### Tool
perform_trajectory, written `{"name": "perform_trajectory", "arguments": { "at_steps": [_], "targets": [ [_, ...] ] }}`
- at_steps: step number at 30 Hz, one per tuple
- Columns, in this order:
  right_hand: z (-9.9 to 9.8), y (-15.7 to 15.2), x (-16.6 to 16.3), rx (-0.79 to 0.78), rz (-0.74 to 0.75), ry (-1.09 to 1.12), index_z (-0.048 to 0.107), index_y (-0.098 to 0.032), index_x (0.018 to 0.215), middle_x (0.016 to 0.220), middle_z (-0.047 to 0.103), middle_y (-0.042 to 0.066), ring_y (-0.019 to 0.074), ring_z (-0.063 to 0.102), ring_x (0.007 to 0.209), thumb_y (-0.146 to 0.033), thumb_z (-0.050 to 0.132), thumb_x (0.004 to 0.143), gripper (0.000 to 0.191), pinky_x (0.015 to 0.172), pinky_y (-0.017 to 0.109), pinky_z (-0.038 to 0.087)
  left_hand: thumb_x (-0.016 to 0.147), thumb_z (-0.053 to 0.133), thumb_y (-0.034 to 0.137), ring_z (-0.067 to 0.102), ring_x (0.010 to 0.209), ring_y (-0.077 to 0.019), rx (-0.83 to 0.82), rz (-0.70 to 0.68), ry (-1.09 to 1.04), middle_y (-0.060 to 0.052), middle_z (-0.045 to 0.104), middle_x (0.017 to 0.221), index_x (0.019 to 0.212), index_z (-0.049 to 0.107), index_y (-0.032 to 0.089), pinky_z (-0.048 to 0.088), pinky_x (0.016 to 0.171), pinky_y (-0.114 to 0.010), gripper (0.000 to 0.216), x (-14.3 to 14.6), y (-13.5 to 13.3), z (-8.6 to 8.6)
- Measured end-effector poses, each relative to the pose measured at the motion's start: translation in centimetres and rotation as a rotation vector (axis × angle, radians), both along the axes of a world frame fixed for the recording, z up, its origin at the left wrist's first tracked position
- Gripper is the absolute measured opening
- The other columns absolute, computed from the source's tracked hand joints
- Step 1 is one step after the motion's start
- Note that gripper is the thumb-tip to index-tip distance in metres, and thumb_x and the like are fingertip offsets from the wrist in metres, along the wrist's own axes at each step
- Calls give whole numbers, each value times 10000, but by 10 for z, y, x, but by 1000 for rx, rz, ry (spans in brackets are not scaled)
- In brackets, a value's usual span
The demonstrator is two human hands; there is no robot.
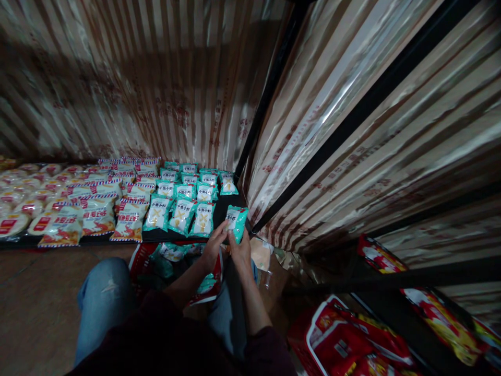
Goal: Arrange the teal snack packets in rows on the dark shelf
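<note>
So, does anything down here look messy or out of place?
Little. The shelf packets lie in tidy rows; the left hand and right hand hold a teal packet beside them. Only crumpled plastic on the floor below looks stray.

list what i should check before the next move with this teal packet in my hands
1. Grip: left hand and right hand both hold the teal packet: ok.
2. Bare spot on the shelf right of the front row: ok.
3. Front row lies flat, print up: ok.
4. Held packet's seal intact: cannot tell.
5. Spare packets in the red bag below: ok.
</note>
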State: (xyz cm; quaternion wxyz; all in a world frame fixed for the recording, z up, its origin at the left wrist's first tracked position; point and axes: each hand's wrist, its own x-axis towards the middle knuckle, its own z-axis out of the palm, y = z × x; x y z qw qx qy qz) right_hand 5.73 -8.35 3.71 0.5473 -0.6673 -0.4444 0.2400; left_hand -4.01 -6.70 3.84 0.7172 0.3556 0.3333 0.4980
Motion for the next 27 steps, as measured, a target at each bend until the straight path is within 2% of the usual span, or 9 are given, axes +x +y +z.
{"name": "perform_trajectory", "arguments": {
  "at_steps": [2,6,11,18,23,27],
  "targets": [
    [0,1,2,7,30,95,519,-157,1256,1151,652,120,238,624,1011,-503,566,805,571,905,396,481,773,622,338,421,1316,-239,4,-3,54,-60,535,1354,1245,585,224,307,1115,-347,486,-2,0,1],
    [-4,5,6,4,-16,205,508,-164,1264,1179,647,121,234,637,1012,-545,574,791,611,896,389,495,720,633,254,503,1200,-246,11,16,184,-59,560,1278,1210,618,241,368,1054,-351,490,-3,3,0],
    [-12,11,14,-3,-26,269,541,-156,1201,1085,684,116,228,656,956,-568,581,785,587,844,369,519,666,628,173,490,1174,-238,82,85,300,-52,543,1270,1109,678,243,378,1031,-323,451,0,12,-5],
    [-19,27,24,-23,63,450,629,-158,1118,999,719,82,217,669,875,-574,619,750,556,768,323,530,706,568,144,521,1141,-230,142,21,492,-56,556,1281,1228,598,216,424,1007,-368,529,5,26,-18],
    [-32,46,34,-19,53,428,605,-162,1163,1073,697,90,221,654,937,-547,629,742,571,835,343,514,720,560,135,495,1221,-233,229,64,549,-75,533,1314,1252,570,203,396,1059,-381,537,15,39,-31],
    [-43,64,44,-20,2,268,589,-150,1176,1137,666,109,232,623,1015,-539,588,762,568,899,363,482,721,551,119,478,1240,-216,281,108,620,-89,519,1302,1247,570,176,345,1106,-358,529,23,52,-35]
  ]
}}
